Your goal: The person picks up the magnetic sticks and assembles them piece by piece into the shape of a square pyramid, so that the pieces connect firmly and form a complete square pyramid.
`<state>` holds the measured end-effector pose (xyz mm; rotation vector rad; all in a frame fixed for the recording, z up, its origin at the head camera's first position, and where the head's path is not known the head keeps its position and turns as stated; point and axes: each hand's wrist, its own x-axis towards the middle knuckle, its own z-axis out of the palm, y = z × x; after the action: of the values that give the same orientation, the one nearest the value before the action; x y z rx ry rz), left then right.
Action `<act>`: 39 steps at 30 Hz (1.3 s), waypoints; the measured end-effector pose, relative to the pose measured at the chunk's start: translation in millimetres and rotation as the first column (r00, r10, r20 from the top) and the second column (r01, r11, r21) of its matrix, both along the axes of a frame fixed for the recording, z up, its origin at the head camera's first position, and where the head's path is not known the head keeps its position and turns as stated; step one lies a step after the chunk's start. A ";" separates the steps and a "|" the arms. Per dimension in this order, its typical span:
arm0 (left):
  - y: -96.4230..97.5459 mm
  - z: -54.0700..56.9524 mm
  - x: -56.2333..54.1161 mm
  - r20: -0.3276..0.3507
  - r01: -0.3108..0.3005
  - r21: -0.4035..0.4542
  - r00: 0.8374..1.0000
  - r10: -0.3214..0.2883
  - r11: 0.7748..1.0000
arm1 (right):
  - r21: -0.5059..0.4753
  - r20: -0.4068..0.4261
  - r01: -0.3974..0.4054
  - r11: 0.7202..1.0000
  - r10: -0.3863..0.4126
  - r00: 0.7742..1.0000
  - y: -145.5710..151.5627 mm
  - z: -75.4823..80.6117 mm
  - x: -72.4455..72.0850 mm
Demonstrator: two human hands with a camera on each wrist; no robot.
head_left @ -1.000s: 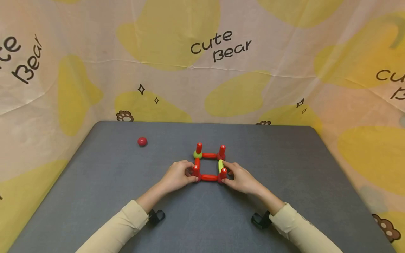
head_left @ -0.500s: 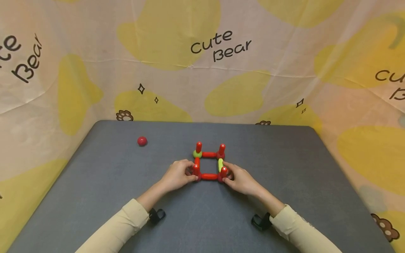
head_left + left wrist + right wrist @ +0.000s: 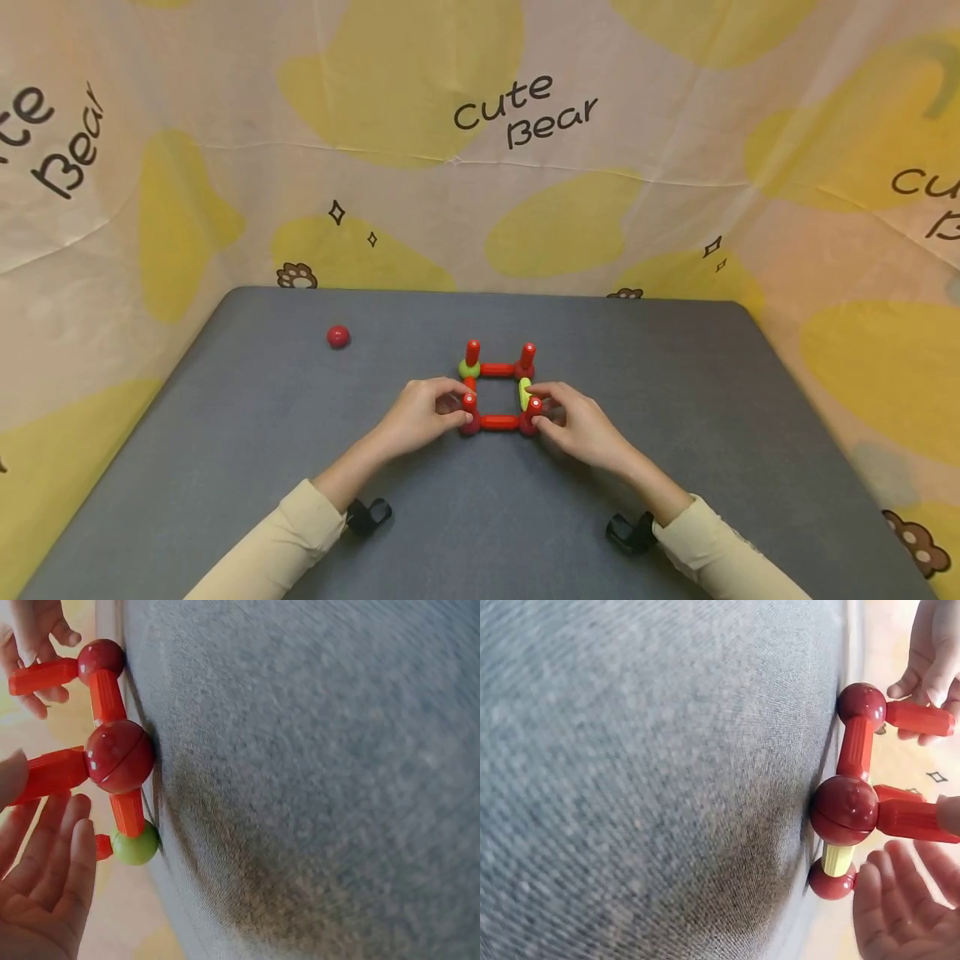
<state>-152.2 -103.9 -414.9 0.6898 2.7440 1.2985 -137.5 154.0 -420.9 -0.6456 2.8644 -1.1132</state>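
Note:
A square frame of magnetic rods and balls lies on the table, with an upright red rod on each corner ball. My left hand (image 3: 422,417) pinches the near-left upright red rod (image 3: 56,774), above its dark red ball (image 3: 120,756). At the near-right corner my right hand (image 3: 588,425) pinches the other upright red rod (image 3: 911,818), over a dark red ball (image 3: 845,811). A green ball (image 3: 469,368) forms the far-left corner. The right side is a yellow-green rod (image 3: 525,393); red rods, such as the near one (image 3: 498,422), form the other sides.
A loose red ball (image 3: 338,337) lies at the table's far left. The grey table (image 3: 637,350) meets a patterned cloth (image 3: 420,208) behind it and at both sides. Black wrist straps (image 3: 367,517) hang near both sleeves.
Both thumbs have shifted up from the near corner balls to the upright red rods. The right forearm has moved slightly to the right. The frame stays nearly in place.

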 end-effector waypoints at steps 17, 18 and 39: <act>12.1 -1.0 -5.6 0.028 -0.015 0.031 1.000 0.014 0.999 | -0.030 0.012 -0.055 0.998 0.056 0.998 -9.9 0.4 -15.4; 13.0 -0.7 -6.4 0.028 -0.015 0.029 1.000 0.014 0.999 | -0.036 0.016 -0.057 0.998 0.057 0.998 -11.0 -0.1 -16.4; 28.1 -1.3 -19.9 0.015 0.023 -0.076 1.000 -0.022 0.997 | -0.007 0.018 -0.050 0.999 0.050 0.999 -19.0 -4.9 -27.0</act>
<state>-172.0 -75.9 -416.2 0.7002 2.7501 1.1826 -164.5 135.1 -425.8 -0.7001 2.8145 -1.1159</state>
